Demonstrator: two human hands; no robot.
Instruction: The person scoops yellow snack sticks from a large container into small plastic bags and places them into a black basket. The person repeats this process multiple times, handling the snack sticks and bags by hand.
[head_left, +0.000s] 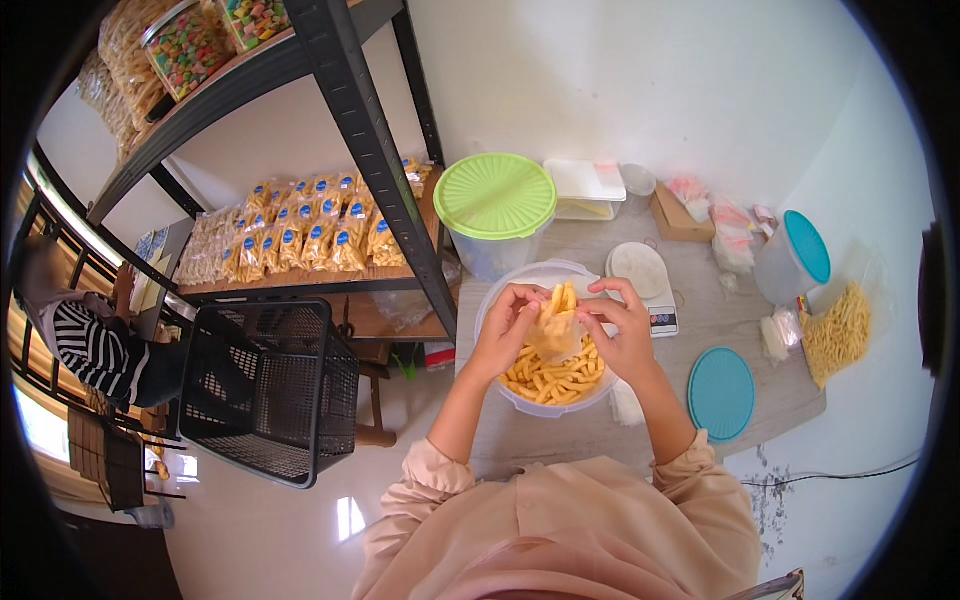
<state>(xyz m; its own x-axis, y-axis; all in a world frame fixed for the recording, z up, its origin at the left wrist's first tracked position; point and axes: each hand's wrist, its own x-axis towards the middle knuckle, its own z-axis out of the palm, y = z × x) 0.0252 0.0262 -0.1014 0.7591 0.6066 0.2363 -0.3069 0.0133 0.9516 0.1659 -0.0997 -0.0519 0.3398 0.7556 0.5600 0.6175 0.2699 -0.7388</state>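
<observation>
My left hand (506, 330) and my right hand (619, 322) hold the two sides of a small clear plastic bag (556, 341). Yellow stick-shaped snacks (559, 304) fill it, and a few rise past its mouth. Below the bag, a round plastic tub (551, 411) holds many loose snack sticks (555, 380). Just behind my right hand lies a white kitchen scale (664, 319) with a round plate (637, 271) on top. Part of a stack of empty plastic bags (627, 403) shows beside the tub, under my right forearm.
A green-lidded container (495, 196) stands behind the tub. At right are a teal lid (721, 394), a teal-lidded container (784, 259) and a large snack bag (836, 334). A black basket (259, 394) and shelf of packed snacks (311, 232) stand left; a person (94, 349) sits beyond.
</observation>
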